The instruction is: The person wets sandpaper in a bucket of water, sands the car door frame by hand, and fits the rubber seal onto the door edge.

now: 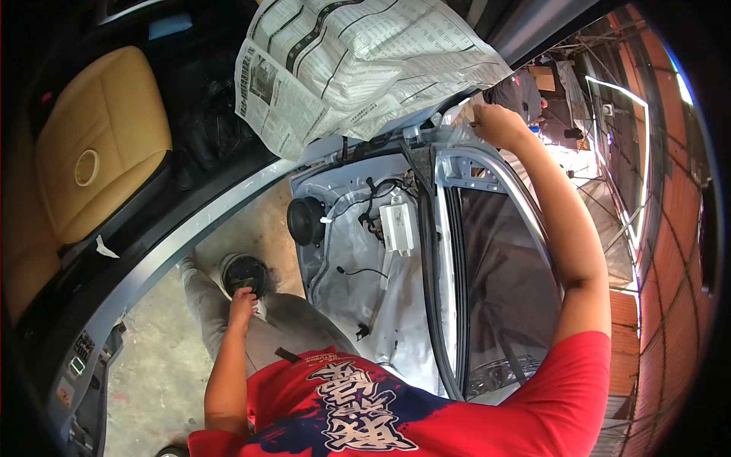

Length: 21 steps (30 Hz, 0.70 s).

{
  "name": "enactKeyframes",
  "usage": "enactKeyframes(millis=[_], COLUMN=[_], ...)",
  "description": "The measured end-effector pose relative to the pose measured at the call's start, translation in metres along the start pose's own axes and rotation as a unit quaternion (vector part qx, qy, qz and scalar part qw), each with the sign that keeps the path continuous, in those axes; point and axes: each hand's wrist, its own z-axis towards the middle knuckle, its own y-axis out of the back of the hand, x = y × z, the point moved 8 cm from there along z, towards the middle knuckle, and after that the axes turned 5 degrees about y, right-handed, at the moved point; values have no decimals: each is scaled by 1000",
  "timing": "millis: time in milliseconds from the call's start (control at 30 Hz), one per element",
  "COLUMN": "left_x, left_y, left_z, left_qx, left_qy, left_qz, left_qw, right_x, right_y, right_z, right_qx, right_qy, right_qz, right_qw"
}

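Observation:
My right hand (pixel 499 126) reaches out to the front upper corner of the opened car door (pixel 343 289). Its fingers are curled closed beside some clear plastic film (pixel 457 135); what they hold is hidden. Down by my leg hangs my left hand (pixel 242 306), above a dark shoe (pixel 245 274). Those fingers are bent closed too, and I cannot make out anything in them. The door's inner side is bare, showing a black round speaker (pixel 306 222), a white box-shaped module (pixel 396 227) and loose wiring (pixel 371 206).
Sheets of newspaper (pixel 358 68) cover the front of the car near the door hinge. A tan seat (pixel 106 145) lies to the left, past the door sill (pixel 198 221). Dark film (pixel 506 282) covers the door window. Someone in dark clothes (pixel 518 95) is beyond the door.

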Motion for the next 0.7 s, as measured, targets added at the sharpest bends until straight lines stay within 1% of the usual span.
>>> enactKeyframes(millis=[100,200,300,400,533,700], left_x=[1,2,4,5,5,-2], left_y=[-3,0,2,2,5,1], left_z=[2,5,0,3,6,-2], left_qx=[-2,-1,-9,-6,2,-9], left_qy=[-1,-2,0,0,-15,-2], left_qz=[-1,3,7,6,-8,-11], left_qw=[1000,1000,1000,1000,1000,1000], right_x=[-1,5,-3,3,6,18], right_y=[-2,3,-7,-4,-6,0], right_z=[8,3,8,10,6,7], right_qx=[20,6,83,11,22,13], right_qy=[5,4,6,16,21,25], right_qz=[-21,-19,1,-28,-43,-67], right_qw=[1000,1000,997,999,999,997])
